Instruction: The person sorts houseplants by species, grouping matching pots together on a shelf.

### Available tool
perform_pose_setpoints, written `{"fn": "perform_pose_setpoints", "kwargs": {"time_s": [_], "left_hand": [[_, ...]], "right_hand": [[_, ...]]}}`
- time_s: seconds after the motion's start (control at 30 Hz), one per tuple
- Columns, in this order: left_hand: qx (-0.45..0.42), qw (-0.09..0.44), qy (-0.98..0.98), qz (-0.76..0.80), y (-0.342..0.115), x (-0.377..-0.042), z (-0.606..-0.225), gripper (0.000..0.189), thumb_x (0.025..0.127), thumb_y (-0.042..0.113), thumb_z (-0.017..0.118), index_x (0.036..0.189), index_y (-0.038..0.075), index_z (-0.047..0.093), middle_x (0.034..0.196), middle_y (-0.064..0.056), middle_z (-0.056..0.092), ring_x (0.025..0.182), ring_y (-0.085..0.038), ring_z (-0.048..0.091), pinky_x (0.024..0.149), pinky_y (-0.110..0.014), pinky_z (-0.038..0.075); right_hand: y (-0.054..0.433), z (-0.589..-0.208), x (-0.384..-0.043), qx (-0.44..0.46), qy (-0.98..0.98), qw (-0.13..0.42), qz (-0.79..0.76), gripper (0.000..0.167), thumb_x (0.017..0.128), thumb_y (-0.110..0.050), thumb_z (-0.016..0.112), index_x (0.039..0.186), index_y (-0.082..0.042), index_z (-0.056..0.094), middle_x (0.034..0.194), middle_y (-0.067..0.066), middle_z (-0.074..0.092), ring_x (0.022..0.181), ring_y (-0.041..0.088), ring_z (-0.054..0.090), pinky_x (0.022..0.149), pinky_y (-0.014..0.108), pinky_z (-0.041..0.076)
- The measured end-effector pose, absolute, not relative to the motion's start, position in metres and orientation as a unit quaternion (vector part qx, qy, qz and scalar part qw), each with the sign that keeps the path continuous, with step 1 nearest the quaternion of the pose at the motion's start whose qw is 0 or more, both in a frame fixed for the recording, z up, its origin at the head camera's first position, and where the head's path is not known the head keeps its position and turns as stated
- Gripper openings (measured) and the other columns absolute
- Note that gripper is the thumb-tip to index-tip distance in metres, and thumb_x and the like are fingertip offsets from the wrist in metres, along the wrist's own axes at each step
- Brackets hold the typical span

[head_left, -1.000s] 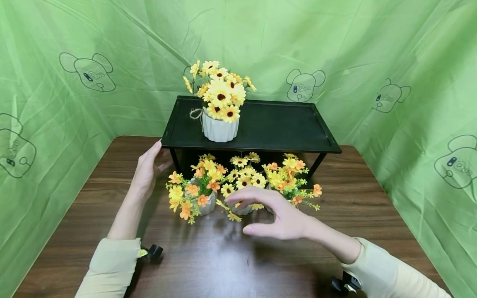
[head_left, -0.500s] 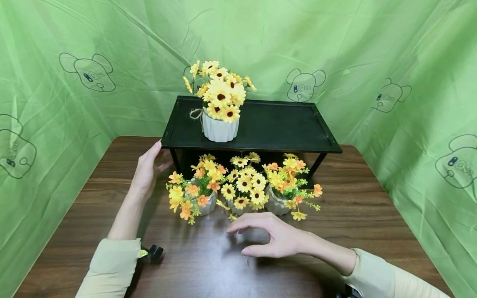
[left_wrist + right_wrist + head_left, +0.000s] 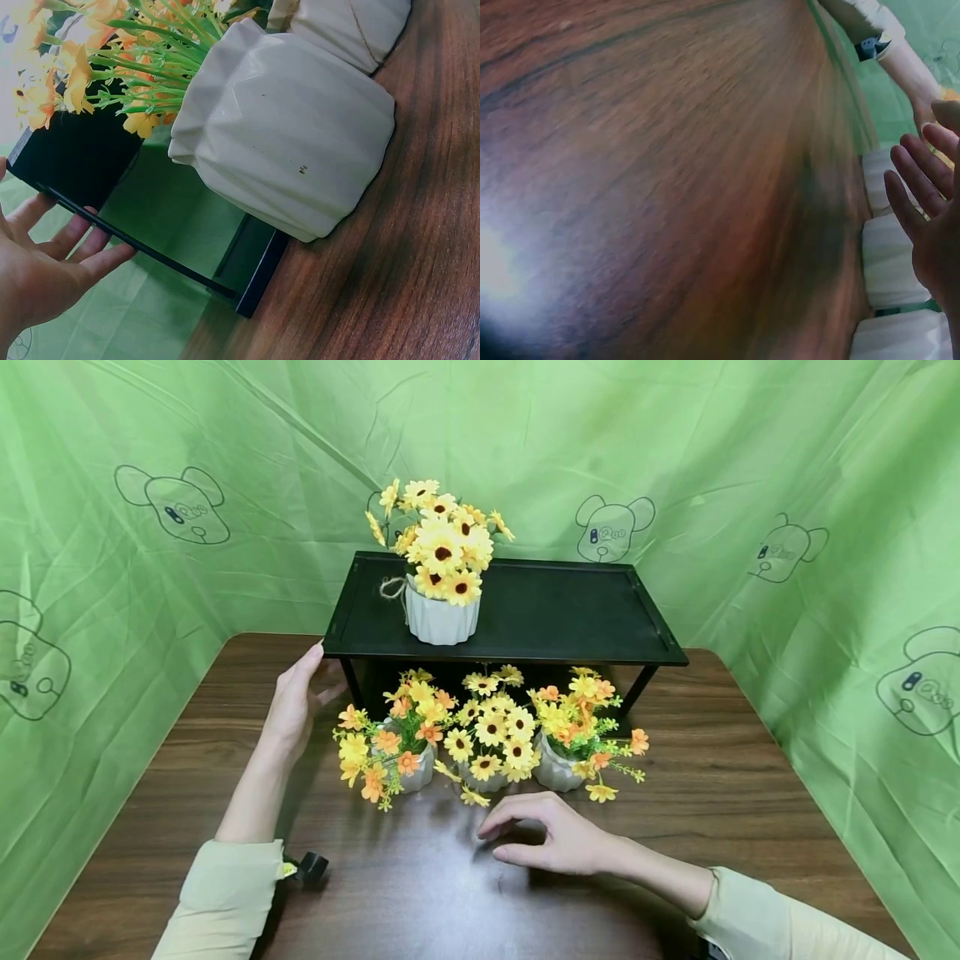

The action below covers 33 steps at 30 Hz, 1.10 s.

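My left hand [image 3: 294,697] is at the left end of a black two-tier shelf [image 3: 577,610], touching its corner. In the left wrist view its fairly straight fingers [image 3: 109,259] lie against the thin corner post. Just above the table, in front of the flowerpots, my right hand [image 3: 551,835] has loosely bent fingers and holds nothing. A white pot of yellow daisies [image 3: 442,618] stands on the upper tier. Below, an orange-and-yellow flowerpot [image 3: 416,772], a middle pot of yellow daisies [image 3: 491,727] and another orange-and-yellow flowerpot [image 3: 558,768] line the shelf's front.
The brown wooden table [image 3: 187,760] extends around the shelf. Green cloth [image 3: 517,435] printed with bear heads hangs behind and at both sides. A small black device [image 3: 311,867] is strapped by the left sleeve.
My right hand has drawn back from the middle flowerpot toward the table's front, and its fingers have come a little closer together. The left hand and flowerpots stay put.
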<state>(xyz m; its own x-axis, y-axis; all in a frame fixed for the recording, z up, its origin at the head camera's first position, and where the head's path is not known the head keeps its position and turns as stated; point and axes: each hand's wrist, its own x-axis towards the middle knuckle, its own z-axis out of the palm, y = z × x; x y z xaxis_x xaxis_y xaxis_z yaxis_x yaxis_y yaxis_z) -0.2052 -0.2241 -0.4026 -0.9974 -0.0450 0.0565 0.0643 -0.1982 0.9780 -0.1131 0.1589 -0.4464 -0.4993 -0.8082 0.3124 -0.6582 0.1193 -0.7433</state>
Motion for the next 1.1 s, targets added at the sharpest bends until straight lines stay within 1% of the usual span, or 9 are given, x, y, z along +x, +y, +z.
{"fn": "perform_pose_setpoints", "kwargs": {"time_s": [0.13,0.33,0.43,0.53,0.67,0.77,0.9,1.0,1.1], "left_hand": [[-0.009,0.032,-0.634,-0.772,-0.224,-0.205,-0.402,0.037,0.107,0.046,0.049,0.135,0.027,0.065,0.124,0.016,0.063,0.123,-0.011,0.054,0.116,-0.047,0.040],[-0.010,0.032,-0.637,-0.770,-0.224,-0.205,-0.401,0.039,0.108,0.047,0.048,0.137,0.027,0.064,0.128,0.015,0.060,0.124,-0.012,0.052,0.122,-0.057,0.033],[-0.010,0.034,-0.639,-0.769,-0.224,-0.205,-0.402,0.039,0.108,0.047,0.048,0.138,0.027,0.064,0.128,0.016,0.061,0.124,-0.011,0.052,0.123,-0.060,0.031],[-0.010,0.034,-0.638,-0.769,-0.224,-0.205,-0.402,0.040,0.108,0.047,0.048,0.138,0.027,0.064,0.128,0.015,0.061,0.125,-0.012,0.052,0.123,-0.059,0.032],[-0.008,0.032,-0.639,-0.768,-0.224,-0.205,-0.403,0.040,0.108,0.047,0.048,0.139,0.027,0.063,0.130,0.015,0.060,0.126,-0.012,0.052,0.121,-0.054,0.035],[-0.010,0.031,-0.636,-0.771,-0.224,-0.205,-0.403,0.042,0.108,0.046,0.048,0.141,0.025,0.062,0.132,0.015,0.058,0.126,-0.012,0.051,0.121,-0.056,0.034],[-0.011,0.031,-0.636,-0.771,-0.224,-0.205,-0.403,0.044,0.108,0.047,0.048,0.143,0.023,0.060,0.133,0.015,0.057,0.127,-0.012,0.050,0.122,-0.059,0.031],[-0.014,0.032,-0.639,-0.768,-0.224,-0.205,-0.403,0.045,0.108,0.047,0.048,0.144,0.023,0.060,0.133,0.015,0.057,0.127,-0.013,0.051,0.121,-0.057,0.033],[-0.018,0.033,-0.641,-0.766,-0.225,-0.206,-0.404,0.045,0.107,0.048,0.049,0.144,0.023,0.060,0.133,0.015,0.058,0.127,-0.013,0.052,0.118,-0.053,0.036]], "right_hand": [[0.164,-0.457,-0.113,-0.434,0.770,0.071,-0.461,0.020,0.097,-0.017,0.072,0.118,-0.013,0.072,0.111,0.000,0.076,0.104,0.009,0.070,0.091,0.029,0.059],[0.169,-0.471,-0.113,-0.347,0.794,0.047,-0.498,0.017,0.095,-0.013,0.074,0.112,-0.011,0.072,0.106,0.006,0.075,0.093,0.010,0.071,0.083,0.032,0.062],[0.170,-0.475,-0.113,-0.320,0.801,0.024,-0.506,0.018,0.093,-0.011,0.075,0.110,-0.009,0.071,0.105,0.008,0.074,0.090,0.012,0.072,0.081,0.031,0.063],[0.170,-0.477,-0.112,-0.290,0.812,0.014,-0.507,0.022,0.093,-0.012,0.077,0.112,-0.006,0.068,0.108,0.010,0.074,0.089,0.014,0.072,0.082,0.031,0.063],[0.168,-0.477,-0.108,-0.236,0.833,0.018,-0.499,0.035,0.091,-0.016,0.080,0.119,-0.005,0.063,0.116,0.011,0.073,0.094,0.018,0.073,0.087,0.032,0.062],[0.166,-0.476,-0.105,-0.210,0.846,0.010,-0.491,0.044,0.089,-0.016,0.081,0.125,-0.006,0.058,0.123,0.013,0.070,0.098,0.023,0.073,0.091,0.035,0.062],[0.163,-0.477,-0.101,-0.206,0.856,-0.028,-0.474,0.053,0.087,-0.013,0.082,0.132,-0.009,0.054,0.128,0.011,0.065,0.107,0.031,0.072,0.093,0.040,0.061],[0.161,-0.480,-0.099,-0.222,0.859,-0.068,-0.455,0.060,0.087,-0.011,0.082,0.139,-0.012,0.052,0.136,0.007,0.059,0.119,0.031,0.066,0.098,0.042,0.060],[0.158,-0.482,-0.099,-0.236,0.856,-0.090,-0.452,0.069,0.087,-0.010,0.081,0.147,-0.016,0.047,0.147,0.006,0.052,0.132,0.028,0.057,0.103,0.045,0.056]]}}
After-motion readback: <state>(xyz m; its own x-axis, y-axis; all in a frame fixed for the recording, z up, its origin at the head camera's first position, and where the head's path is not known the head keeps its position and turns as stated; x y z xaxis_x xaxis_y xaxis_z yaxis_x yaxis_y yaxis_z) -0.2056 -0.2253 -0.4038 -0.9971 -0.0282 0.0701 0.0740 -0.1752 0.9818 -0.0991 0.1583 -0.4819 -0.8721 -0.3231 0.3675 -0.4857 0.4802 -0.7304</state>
